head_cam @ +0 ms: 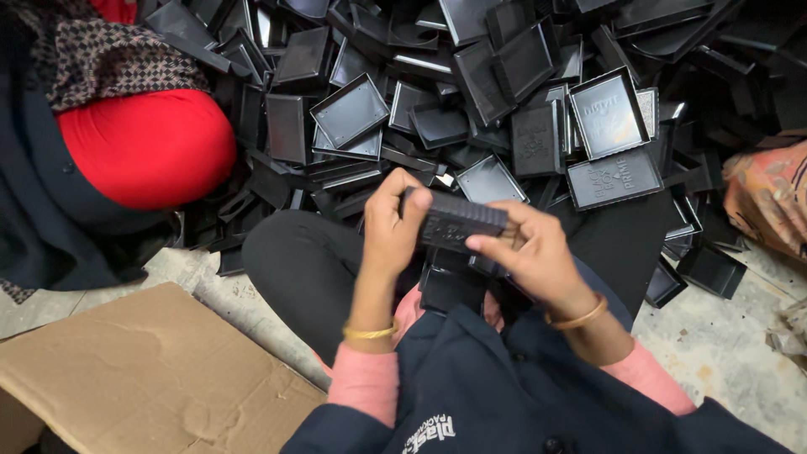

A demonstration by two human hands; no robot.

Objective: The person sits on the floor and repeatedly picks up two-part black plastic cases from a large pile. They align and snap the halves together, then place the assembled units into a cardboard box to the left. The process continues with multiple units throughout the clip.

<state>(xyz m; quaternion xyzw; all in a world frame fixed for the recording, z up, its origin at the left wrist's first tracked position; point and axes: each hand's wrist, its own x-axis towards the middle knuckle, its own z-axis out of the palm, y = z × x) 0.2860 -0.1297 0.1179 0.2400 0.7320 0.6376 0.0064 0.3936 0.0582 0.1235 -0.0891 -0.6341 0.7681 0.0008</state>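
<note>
Both hands are clamped on a stack of black trays (454, 220) held above the lap, left hand (391, 227) gripping one end and right hand (528, 252) the other, apparently squaring the edges, beside the heap of loose trays (471, 92).

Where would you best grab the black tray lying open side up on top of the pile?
Probably by its raised rim: the black tray lies open side up, tilted, atop the pile, so pinch one wall from above, thumb inside. Both hands are busy with a stack.
</note>
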